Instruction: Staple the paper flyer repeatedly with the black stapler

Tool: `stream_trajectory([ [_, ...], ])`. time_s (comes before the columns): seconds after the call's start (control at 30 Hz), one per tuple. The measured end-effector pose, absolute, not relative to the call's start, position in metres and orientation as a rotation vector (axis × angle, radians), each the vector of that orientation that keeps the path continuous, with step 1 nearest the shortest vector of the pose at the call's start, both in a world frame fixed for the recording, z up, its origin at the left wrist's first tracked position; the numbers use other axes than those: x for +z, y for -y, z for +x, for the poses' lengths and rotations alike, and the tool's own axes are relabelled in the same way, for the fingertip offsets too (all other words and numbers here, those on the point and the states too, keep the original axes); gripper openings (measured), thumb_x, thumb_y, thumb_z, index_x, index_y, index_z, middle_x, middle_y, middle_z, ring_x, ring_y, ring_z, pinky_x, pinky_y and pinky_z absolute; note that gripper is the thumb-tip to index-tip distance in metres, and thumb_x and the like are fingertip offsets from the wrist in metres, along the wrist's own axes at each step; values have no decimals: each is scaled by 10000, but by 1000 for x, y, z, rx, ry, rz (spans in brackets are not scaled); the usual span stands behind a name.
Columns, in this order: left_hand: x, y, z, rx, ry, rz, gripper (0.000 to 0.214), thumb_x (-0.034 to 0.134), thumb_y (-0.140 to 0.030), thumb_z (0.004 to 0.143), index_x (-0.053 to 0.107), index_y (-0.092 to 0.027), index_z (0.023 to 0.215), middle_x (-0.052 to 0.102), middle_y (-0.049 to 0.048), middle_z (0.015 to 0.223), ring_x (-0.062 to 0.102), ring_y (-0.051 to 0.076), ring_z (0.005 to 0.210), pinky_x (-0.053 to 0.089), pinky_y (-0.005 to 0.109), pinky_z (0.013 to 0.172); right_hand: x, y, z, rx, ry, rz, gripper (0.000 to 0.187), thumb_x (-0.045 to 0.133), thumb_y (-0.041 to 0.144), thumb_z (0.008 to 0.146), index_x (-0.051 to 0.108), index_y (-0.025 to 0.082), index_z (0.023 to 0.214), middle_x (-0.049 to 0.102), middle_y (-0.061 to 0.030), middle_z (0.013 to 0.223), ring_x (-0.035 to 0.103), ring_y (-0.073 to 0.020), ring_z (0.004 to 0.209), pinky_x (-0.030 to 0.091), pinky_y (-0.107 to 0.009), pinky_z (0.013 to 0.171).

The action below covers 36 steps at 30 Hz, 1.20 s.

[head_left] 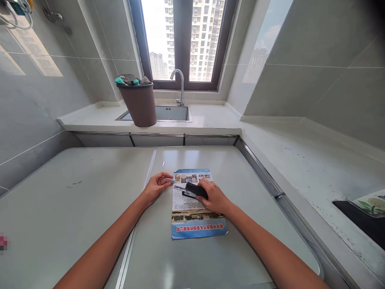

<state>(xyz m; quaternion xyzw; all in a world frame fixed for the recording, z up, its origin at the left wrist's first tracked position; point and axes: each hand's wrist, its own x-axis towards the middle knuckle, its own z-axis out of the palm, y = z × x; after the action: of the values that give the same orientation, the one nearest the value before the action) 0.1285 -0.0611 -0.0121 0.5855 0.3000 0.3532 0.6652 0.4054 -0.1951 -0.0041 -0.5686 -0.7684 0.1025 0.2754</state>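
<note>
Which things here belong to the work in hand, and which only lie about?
In hand: stapler, gripped by the right hand; leaflet under it; small silver piece, pinched by the left hand.
Lying about: bin, tap, sink.

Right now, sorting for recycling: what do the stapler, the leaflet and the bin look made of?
Stapler in the right hand: black matte casing, likely plastic, with a shiny metal rail showing. Leaflet: thin colour-printed paper, possibly coated. Bin: brown matte plastic, probably; smooth and moulded. The left hand pinches a small silvery strip, seemingly metal.
</note>
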Motion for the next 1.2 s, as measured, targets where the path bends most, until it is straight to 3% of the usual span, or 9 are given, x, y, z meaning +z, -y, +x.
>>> stream_trajectory([
  [0.13, -3, 70, 128, 726, -570, 1354, 399, 883, -324, 784, 667, -189, 1092, 694, 69, 1180, 737, 175, 891, 592, 326, 865, 5, 197, 405, 192, 2117, -1435, 370, 752, 350, 893, 560, 217, 1180, 656, -105, 1167, 619, -274, 1045, 501, -417, 886],
  [0.23, 6, 82, 130, 619, -416, 1437, 342, 882, -259, 787, 678, -184, 1051, 654, 72, 1227, 757, 172, 872, 600, 310, 846, 11, 201, 398, -17, 2148, -1263, 383, 677, 364, 969, 546, 213, 1296, 635, -148, 1283, 591, -296, 1148, 470, -471, 975],
  [0.33, 13, 97, 136, 563, -284, 1493, 274, 868, -225, 801, 688, -174, 1002, 634, 81, 1234, 769, 182, 891, 610, 320, 870, 14, 207, 385, -126, 2238, -1048, 309, 602, 320, 1020, 550, 205, 1302, 677, -132, 1210, 623, -256, 1060, 477, -437, 928],
  [0.5, 14, 115, 147, 580, -227, 1518, 240, 810, -232, 864, 671, -199, 1057, 535, 120, 1438, 773, 180, 918, 628, 334, 884, 15, 212, 373, -206, 2227, -898, 219, 544, 216, 1031, 571, 209, 1248, 726, -64, 990, 624, -190, 835, 476, -362, 764],
  [0.77, 12, 117, 152, 669, -263, 1671, 225, 761, -333, 909, 662, -195, 1059, 565, 137, 1391, 731, 203, 985, 618, 395, 929, 14, 212, 379, -390, 2245, -868, 313, 539, 111, 1001, 595, 230, 1285, 725, -53, 989, 619, -176, 782, 483, -364, 722],
  [0.9, 11, 101, 142, 818, -498, 2149, 143, 637, -313, 984, 679, -237, 1098, 642, 107, 1255, 602, 270, 1216, 478, 481, 1087, 12, 202, 405, -349, 2056, -1041, 280, 513, 108, 1004, 642, 232, 1219, 731, -77, 1065, 638, -213, 900, 500, -399, 817],
  [1.0, 1, 82, 132, 872, -903, 2429, 158, 541, -242, 997, 683, -242, 1065, 649, 93, 1179, 597, 278, 1140, 448, 494, 1044, 8, 191, 444, -292, 1853, -1332, 222, 505, 139, 1010, 692, 232, 1083, 738, -76, 1036, 639, -240, 935, 493, -421, 856],
  [1.2, -20, 57, 123, 772, -1376, 2506, 207, 540, -224, 945, 659, -213, 1114, 631, 125, 1169, 596, 317, 1135, 457, 470, 968, -11, 177, 512, -262, 1689, -1890, 281, 513, 113, 931, 770, 215, 979, 783, -86, 1017, 674, -284, 982, 466, -444, 897],
])
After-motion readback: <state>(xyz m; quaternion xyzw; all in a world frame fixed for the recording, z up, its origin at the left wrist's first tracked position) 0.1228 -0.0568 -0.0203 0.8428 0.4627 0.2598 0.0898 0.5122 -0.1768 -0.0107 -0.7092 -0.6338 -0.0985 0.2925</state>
